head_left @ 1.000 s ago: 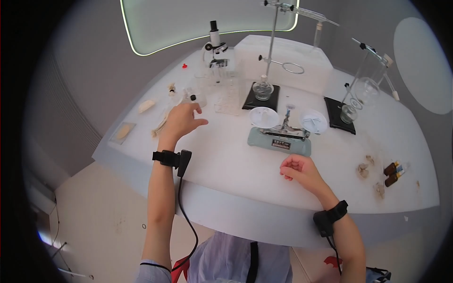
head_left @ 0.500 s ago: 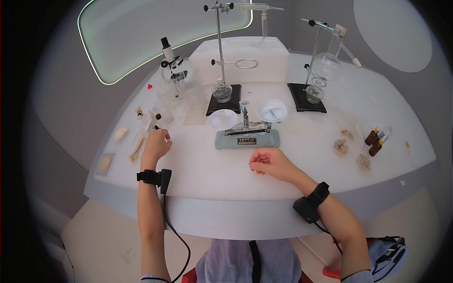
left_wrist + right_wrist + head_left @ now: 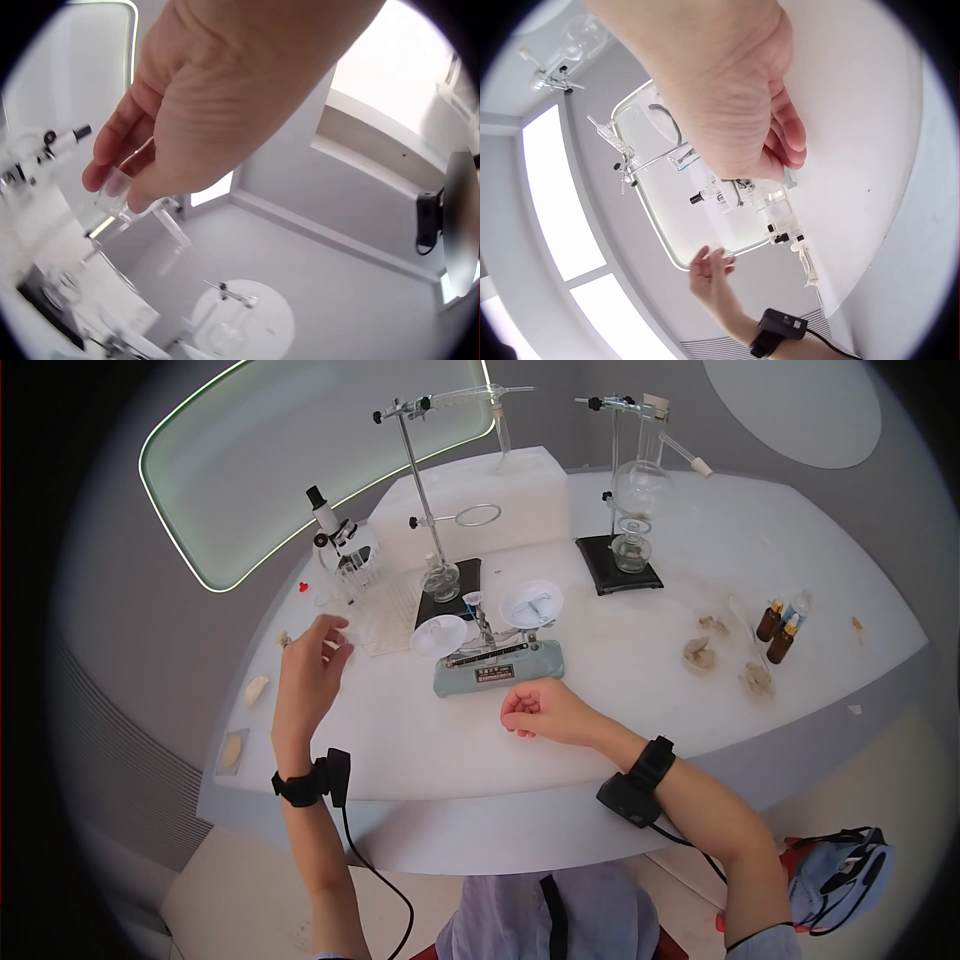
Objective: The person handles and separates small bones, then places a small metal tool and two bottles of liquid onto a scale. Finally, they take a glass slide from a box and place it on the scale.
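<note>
In the head view my left hand is raised over the left part of the table. Between its thumb and fingers it pinches a small clear vessel, like a little beaker, plain in the left wrist view and mostly hidden by the fingers in the head view. My right hand rests on the tabletop with loosely curled fingers and nothing in them. Just beyond it stands a pale green balance scale with two white pans. Glassware behind my left hand is partly covered by it.
A microscope stands at the back left. Two iron stands have black bases and carry glassware. Toward the right are brown bottles and brownish lumps. A pale disc on a small sheet lies near the left edge.
My left hand first hovered with spread fingers, then reached down among the small bottles, and has now come up with the clear vessel. My right hand stays by the balance; the head view has shifted.
</note>
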Demonstrator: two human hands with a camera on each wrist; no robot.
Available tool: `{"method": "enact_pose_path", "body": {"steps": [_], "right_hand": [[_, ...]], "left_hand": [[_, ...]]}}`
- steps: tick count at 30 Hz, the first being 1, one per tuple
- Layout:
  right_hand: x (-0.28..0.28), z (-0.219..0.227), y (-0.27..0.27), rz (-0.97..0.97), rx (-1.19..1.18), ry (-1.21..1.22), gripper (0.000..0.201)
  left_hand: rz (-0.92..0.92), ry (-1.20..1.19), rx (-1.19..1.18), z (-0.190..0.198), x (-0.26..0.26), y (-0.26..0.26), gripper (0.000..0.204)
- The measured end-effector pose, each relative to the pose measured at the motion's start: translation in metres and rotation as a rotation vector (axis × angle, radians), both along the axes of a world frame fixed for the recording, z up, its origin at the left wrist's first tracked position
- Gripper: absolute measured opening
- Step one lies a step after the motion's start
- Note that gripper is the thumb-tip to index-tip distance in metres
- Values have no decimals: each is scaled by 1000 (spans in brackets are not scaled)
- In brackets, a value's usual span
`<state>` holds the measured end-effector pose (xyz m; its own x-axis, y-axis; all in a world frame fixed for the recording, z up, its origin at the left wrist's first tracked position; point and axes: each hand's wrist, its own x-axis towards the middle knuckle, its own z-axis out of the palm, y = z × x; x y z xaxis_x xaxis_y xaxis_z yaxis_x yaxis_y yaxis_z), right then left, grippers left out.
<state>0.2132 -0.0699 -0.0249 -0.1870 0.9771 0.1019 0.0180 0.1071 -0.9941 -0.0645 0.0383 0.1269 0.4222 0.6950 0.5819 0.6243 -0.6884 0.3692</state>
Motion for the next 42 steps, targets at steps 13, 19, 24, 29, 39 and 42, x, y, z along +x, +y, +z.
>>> {"method": "enact_pose_path", "body": {"steps": [13,19,24,29,39,42], "right_hand": [[-1,-3,1,-3,56,17,13],[1,-3,1,12,42,-37,11],[0,-4,2,7,53,-60,11],[0,-3,3,4,51,-68,11],[0,0,1,-7,26,-80,12],[0,-2,2,-5,31,-66,12]], "left_hand": [[-504,398,282,8,180,-26,18],[-443,428,216,2,192,-16,17],[-469,427,184,-1,193,-12,18],[-452,403,174,-9,192,-4,18],[-452,176,387,-13,192,-8,21],[-459,23,571,-1,187,-23,20]]}}
